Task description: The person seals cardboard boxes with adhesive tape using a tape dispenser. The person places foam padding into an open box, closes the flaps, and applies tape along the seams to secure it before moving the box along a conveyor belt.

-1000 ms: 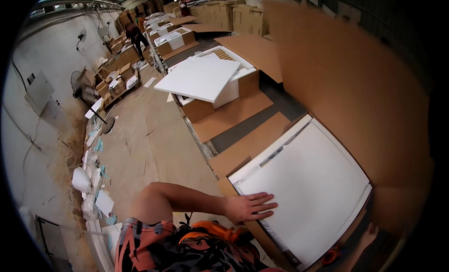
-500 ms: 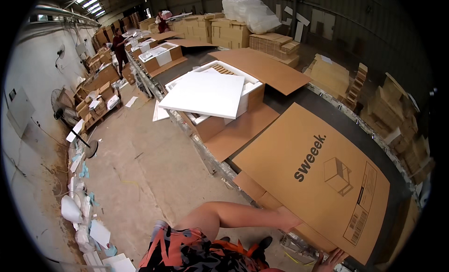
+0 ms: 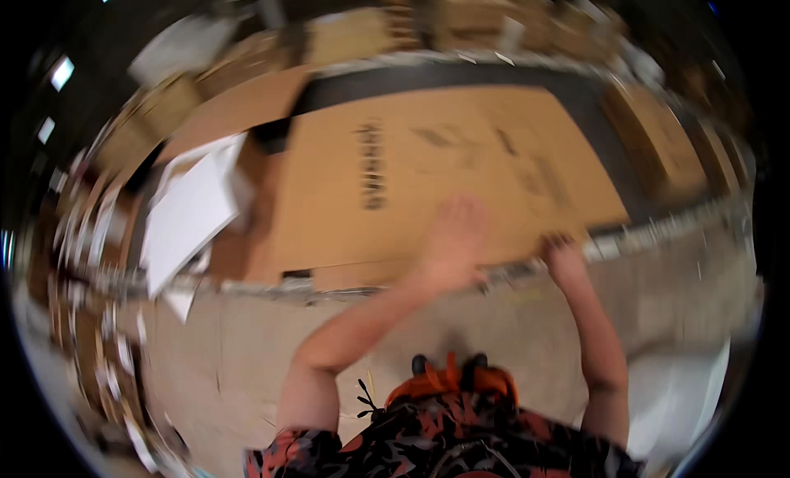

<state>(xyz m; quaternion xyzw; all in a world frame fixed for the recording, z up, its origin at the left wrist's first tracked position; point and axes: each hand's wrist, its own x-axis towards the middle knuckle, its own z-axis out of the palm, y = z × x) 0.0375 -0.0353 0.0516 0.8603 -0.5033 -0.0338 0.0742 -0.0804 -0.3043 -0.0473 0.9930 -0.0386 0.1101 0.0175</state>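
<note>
A large flat brown cardboard box [image 3: 329, 174] with dark printing lies on the dark conveyor belt in front of me. My left hand [image 3: 457, 243] rests flat over its near part, fingers stretched out and somewhat blurred. Farther right, my right hand [image 3: 564, 257] is at the near edge of the box, with its fingers curled over that edge. Left of the box stands an open carton [image 3: 239, 239] with white foam walls. A white board [image 3: 193, 215] lies tilted across that carton.
The dark conveyor belt [image 3: 362, 87] runs from left to right, with a metal near rail [image 3: 650, 234]. A brown carton [image 3: 658, 141] stands on it at the right. More cardboard stacks [image 3: 350, 35] are beyond the belt. A whitish bin-like object [image 3: 675, 396] is at the lower right.
My view has swung to the right, so the belt now runs across it. My left hand has moved from the box's near side onto its top; my right hand stays at the near edge.
</note>
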